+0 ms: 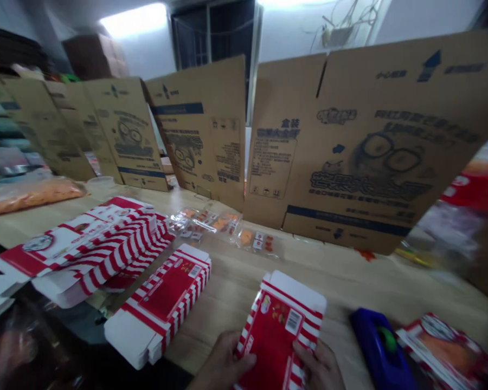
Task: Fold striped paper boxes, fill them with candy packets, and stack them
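Observation:
A red and white striped box (268, 341) stands out at the bottom centre, its white end flap open at the far end. My left hand (225, 362) grips its left edge, the thumb on the red face. At its right edge my right hand (319, 364) holds it, with fingers on the printed face. The lower part of the box is cut off by the frame. Another striped box (168, 295) lies to the left, its near flaps open. Farther left is a pile of flattened striped boxes (101, 238).
Tall printed cardboard sheets (361, 151) stand along the table's back. Small clear packets (256, 241) lie before them. A blue tape dispenser (380, 346) and a red and white package (443, 346) are at right. At left rests a bag of orange pieces (32, 195).

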Action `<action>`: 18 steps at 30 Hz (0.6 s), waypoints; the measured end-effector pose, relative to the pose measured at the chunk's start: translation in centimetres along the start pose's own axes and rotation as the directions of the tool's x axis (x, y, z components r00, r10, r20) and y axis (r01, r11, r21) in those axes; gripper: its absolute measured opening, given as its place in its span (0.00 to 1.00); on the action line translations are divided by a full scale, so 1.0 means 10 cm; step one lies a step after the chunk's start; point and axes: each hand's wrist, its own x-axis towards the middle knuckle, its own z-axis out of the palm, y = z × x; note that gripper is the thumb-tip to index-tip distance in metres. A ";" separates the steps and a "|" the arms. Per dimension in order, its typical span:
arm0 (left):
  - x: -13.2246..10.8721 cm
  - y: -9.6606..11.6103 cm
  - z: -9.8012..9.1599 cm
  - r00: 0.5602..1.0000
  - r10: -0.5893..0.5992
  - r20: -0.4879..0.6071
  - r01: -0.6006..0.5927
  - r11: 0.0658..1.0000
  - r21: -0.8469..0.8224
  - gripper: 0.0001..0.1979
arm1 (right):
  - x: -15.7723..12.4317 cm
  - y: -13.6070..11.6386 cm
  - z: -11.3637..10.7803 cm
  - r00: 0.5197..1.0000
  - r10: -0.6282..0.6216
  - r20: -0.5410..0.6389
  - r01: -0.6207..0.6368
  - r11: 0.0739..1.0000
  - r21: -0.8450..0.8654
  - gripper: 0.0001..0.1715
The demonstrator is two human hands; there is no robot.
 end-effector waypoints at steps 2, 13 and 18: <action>0.00 0.06 0.00 0.997 0.073 -0.023 -0.074 0.997 -0.019 0.21 | -0.06 0.04 0.02 0.997 0.029 0.067 -0.030 0.999 0.022 0.21; 0.15 0.06 0.00 0.995 -0.055 -0.083 0.029 0.956 -0.292 0.39 | -0.13 0.30 -0.04 0.951 -0.306 -0.035 0.282 0.912 -0.299 0.41; 0.17 -0.05 -0.12 0.995 -0.096 -0.034 0.085 0.967 -0.240 0.32 | -0.02 0.28 -0.15 0.942 -0.335 0.030 0.314 0.845 -0.432 0.27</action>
